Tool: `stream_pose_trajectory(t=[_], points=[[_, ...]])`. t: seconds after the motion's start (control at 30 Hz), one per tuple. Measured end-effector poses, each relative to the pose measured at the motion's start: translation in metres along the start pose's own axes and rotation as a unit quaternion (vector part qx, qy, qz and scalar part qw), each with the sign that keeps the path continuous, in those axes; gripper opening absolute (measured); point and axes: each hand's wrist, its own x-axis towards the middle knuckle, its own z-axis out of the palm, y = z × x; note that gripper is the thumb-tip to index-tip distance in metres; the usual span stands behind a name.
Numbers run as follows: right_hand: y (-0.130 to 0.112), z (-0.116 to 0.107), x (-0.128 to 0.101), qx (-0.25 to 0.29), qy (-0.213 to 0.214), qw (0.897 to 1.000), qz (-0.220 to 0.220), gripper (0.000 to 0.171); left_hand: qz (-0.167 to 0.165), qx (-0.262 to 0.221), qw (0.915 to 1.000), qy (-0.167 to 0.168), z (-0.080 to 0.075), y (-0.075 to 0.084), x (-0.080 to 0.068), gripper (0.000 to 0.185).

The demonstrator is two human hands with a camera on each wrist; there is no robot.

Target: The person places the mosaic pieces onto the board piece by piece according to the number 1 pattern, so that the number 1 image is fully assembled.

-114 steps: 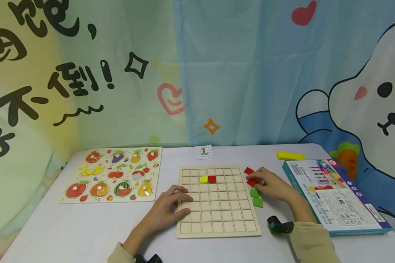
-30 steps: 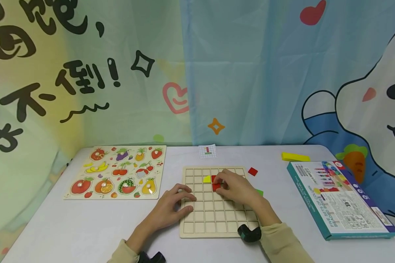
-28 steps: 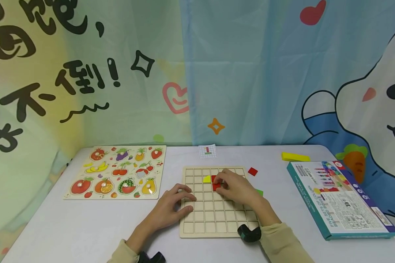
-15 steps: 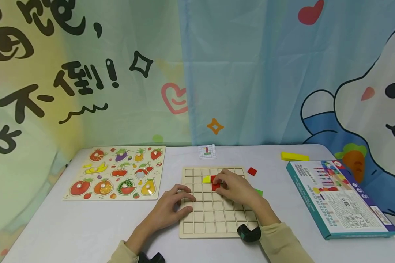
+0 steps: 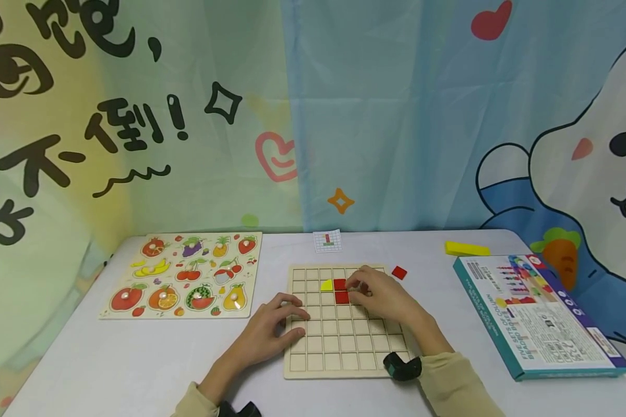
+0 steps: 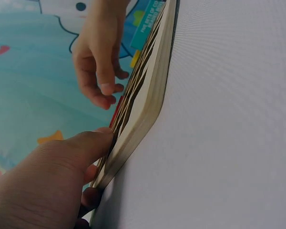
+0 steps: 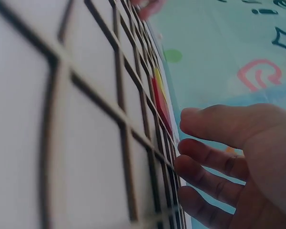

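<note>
Hands meet over a wooden grid board [image 5: 344,347] at lower centre of the head view. The left hand [image 5: 271,330] rests on the board's left edge, fingers loosely bent and holding nothing. The right hand [image 5: 383,296] lies over the upper right cells, fingers relaxed and gripping nothing, its fingertips just beside two red square tiles [image 5: 341,291] stacked one above the other (a yellow quarter-round tile [image 5: 326,285] sits directly left of the upper one). A loose red tile [image 5: 399,272] lies on the grey table [image 5: 135,353] off the board's upper right corner. A fruit puzzle board [image 5: 182,276] sits at left, a pattern card [image 5: 327,241] above the grid board, a yellow block [image 5: 466,249] and a teal game box [image 5: 537,315] at right.

Left wrist view: the left hand [image 6: 47,186] fills the lower left, thumb laid along the board's edge [image 6: 148,109]; the right hand [image 6: 100,52] hangs above with slack fingers.

Right wrist view: the right hand [image 7: 233,162] hovers at lower right, fingers [image 7: 205,160] slightly curled and apart, empty, close to the red tiles [image 7: 161,102] seated in the grid.
</note>
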Motion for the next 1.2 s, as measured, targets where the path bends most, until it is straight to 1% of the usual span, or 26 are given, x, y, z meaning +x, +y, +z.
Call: stream_pose_trajectory(t=[0.07, 0.23, 0.4, 0.5, 0.63, 0.73, 0.8, 0.9, 1.03, 1.13, 1.2], points=[[0.004, -0.005, -0.002, 0.010, 0.004, 1.000, 0.007, 0.015, 0.001, 0.001, 1.0000, 0.001, 0.000, 0.000, 0.000, 0.020], [0.015, -0.016, -0.006, 0.015, 0.020, 1.000, 0.017, 0.017, 0.003, 0.002, 1.0000, -0.002, 0.000, 0.000, -0.001, 0.021], [0.032, -0.025, -0.010, 0.009, 0.044, 0.999, 0.030, 0.019, -0.014, -0.001, 0.9998, -0.016, 0.000, 0.000, -0.002, 0.021], [0.045, -0.029, -0.012, 0.000, 0.061, 0.997, 0.041, 0.020, -0.018, 0.000, 0.9997, -0.017, 0.000, 0.000, -0.002, 0.020], [0.059, -0.033, -0.015, -0.002, 0.079, 0.994, 0.072, 0.022, -0.012, 0.003, 0.9998, -0.012, 0.000, 0.000, -0.002, 0.020], [0.067, -0.035, -0.017, -0.001, 0.082, 0.991, 0.110, 0.026, -0.009, 0.004, 0.9999, -0.007, 0.000, 0.000, -0.001, 0.019], [0.072, -0.035, -0.018, -0.004, 0.079, 0.988, 0.134, 0.029, -0.005, 0.003, 1.0000, -0.002, 0.000, 0.000, -0.001, 0.018], [0.076, -0.035, -0.018, -0.009, 0.074, 0.985, 0.156, 0.033, 0.002, -0.001, 1.0000, 0.005, 0.000, 0.000, 0.000, 0.018], [0.078, -0.034, -0.017, -0.019, 0.076, 0.983, 0.168, 0.036, -0.002, -0.013, 0.9999, 0.003, -0.001, 0.000, 0.000, 0.020], [0.078, -0.033, -0.016, -0.031, 0.081, 0.981, 0.173, 0.035, -0.012, -0.029, 0.9995, 0.001, -0.001, -0.001, -0.001, 0.020], [0.077, -0.032, -0.016, -0.036, 0.082, 0.980, 0.179, 0.033, -0.019, -0.036, 0.9992, 0.005, -0.002, -0.001, -0.001, 0.020]])
